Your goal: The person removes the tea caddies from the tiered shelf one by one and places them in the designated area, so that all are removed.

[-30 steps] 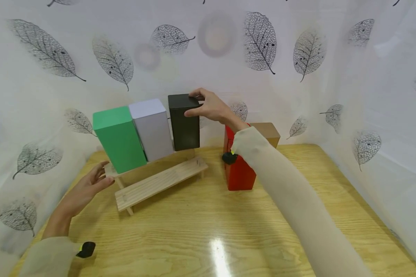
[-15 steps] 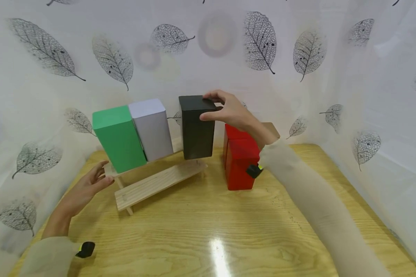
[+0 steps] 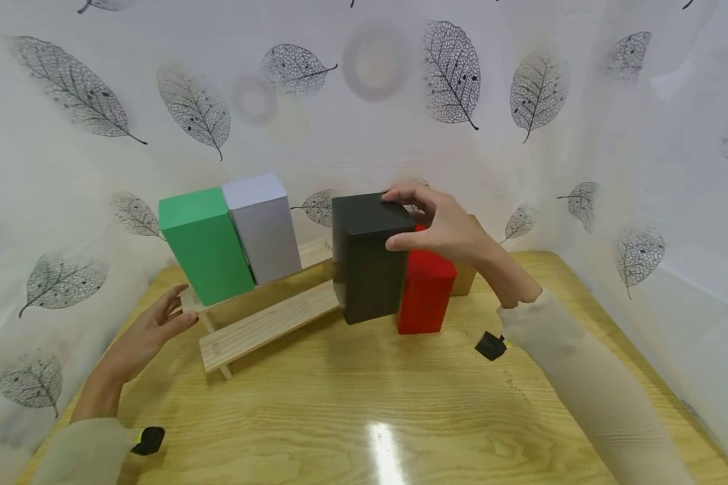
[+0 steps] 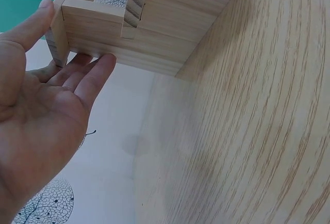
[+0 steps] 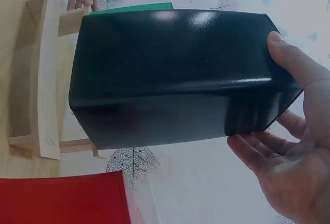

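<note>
A black box (image 3: 373, 276) hangs upright off the right end of the two-tier wooden shelf (image 3: 269, 326), overlapping a red box (image 3: 427, 293) in the head view. My right hand (image 3: 445, 225) grips its top, thumb on the near face and fingers over the far side. In the right wrist view the box (image 5: 170, 59) spans the space between shelf and hand. On the upper tier stand a green box (image 3: 209, 252) and a pale lavender box (image 3: 267, 232), side by side. My left hand (image 3: 148, 333) holds the upper board's left end, thumb and fingers on opposite sides (image 4: 56, 92).
A tan box (image 3: 464, 281) stands behind the red one, partly hidden by the right hand. Everything rests on a wood-grain table (image 3: 315, 417). Pale sheets with leaf prints (image 3: 451, 74) enclose the back and both sides.
The right hand has carried the black box off the upper tier, rightward and then down toward me. More of the upper board now shows. The left hand has stayed in place.
</note>
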Demonstrator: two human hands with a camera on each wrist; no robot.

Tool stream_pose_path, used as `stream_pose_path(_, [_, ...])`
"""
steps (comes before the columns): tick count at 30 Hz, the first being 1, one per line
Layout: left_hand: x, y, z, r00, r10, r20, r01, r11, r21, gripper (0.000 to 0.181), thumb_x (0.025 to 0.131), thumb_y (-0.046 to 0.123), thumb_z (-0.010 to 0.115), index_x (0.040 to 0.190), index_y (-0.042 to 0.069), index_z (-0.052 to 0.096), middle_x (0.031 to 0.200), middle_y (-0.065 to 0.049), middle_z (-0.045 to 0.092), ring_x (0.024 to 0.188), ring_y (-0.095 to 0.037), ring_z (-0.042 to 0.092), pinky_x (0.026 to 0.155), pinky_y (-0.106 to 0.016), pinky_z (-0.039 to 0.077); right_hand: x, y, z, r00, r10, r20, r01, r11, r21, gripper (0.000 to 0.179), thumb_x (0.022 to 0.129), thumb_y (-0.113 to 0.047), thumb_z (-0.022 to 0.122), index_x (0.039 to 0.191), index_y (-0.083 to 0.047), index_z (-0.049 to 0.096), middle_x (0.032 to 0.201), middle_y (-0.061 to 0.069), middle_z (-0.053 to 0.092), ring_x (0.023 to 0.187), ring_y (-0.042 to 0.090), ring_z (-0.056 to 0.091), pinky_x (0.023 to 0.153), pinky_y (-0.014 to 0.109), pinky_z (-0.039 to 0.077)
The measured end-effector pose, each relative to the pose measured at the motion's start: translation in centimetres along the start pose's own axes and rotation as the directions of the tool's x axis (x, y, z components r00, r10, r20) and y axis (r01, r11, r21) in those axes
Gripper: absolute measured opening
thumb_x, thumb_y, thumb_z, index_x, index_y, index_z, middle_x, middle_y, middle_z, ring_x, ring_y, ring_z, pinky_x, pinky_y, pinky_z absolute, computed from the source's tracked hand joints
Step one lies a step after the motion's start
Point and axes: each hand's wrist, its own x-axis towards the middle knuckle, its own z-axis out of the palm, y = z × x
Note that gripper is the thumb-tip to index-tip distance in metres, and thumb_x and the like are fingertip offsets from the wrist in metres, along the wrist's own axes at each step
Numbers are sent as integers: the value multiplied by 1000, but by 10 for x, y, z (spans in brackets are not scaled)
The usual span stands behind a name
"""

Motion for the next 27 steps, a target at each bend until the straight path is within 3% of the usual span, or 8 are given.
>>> stream_pose_path(5, [-1, 1, 1, 1000, -6, -5, 6, 1000, -12, 76, 113, 28, 44, 166, 11, -9, 166, -34, 5, 143, -54, 29, 108, -63, 36, -28, -1, -6, 999, 12, 38, -12, 1000, 12, 60, 83, -2, 85, 136, 1, 58, 149, 9, 48, 127, 30, 56, 97, 33, 54])
stream_pose_path(12, [-3, 3, 2, 1000, -1, -8, 1, 1000, -8, 76, 113, 27, 44, 166, 11, -9, 166, -35, 6, 142, -54, 31, 106, -67, 34, -58, 5, -10, 992, -63, 108, 63, 998, 5, 57, 83, -1, 86, 133, 2, 58, 151, 17, 44, 130, 31, 52, 99, 31, 51])
stream_pose_path(14, [-3, 3, 2, 1000, -7, -13, 7, 1000, 4, 76, 113, 28, 44, 166, 11, -8, 166, -34, 7, 142, -53, 32, 106, -63, 37, -66, 7, -11, 991, -71, 116, 70, 997, 13, 56, 84, 1, 84, 133, 1, 57, 151, 17, 44, 129, 31, 53, 100, 30, 50])
stream_pose_path(22, [-4, 2, 3, 1000, -9, -9, 9, 1000, -10, 76, 113, 28, 44, 166, 11, -9, 166, -35, 5, 142, -53, 32, 105, -72, 30, -96, 10, -17, 993, -65, 103, 70, 997, -45, 58, 82, 9, 81, 134, -1, 57, 150, 16, 46, 137, 24, 50, 107, 27, 45])
stream_pose_path(25, [-5, 2, 4, 1000, -7, -11, 7, 1000, -4, 77, 113, 29, 44, 166, 10, -8, 165, -34, 7, 142, -53, 33, 108, -49, 42, -107, 9, -21, 991, -66, 115, 75, 995, -70, 61, 80, 12, 81, 135, -2, 58, 151, 15, 46, 140, 22, 47, 109, 26, 44])
stream_pose_path(27, [-5, 3, 4, 1000, -8, -12, 8, 1000, 0, 77, 113, 30, 44, 166, 9, -8, 166, -34, 7, 142, -53, 33, 108, -48, 42, -115, 9, -24, 992, -63, 113, 72, 994, -78, 63, 78, 14, 81, 135, -1, 58, 151, 15, 47, 139, 20, 47, 108, 26, 44])
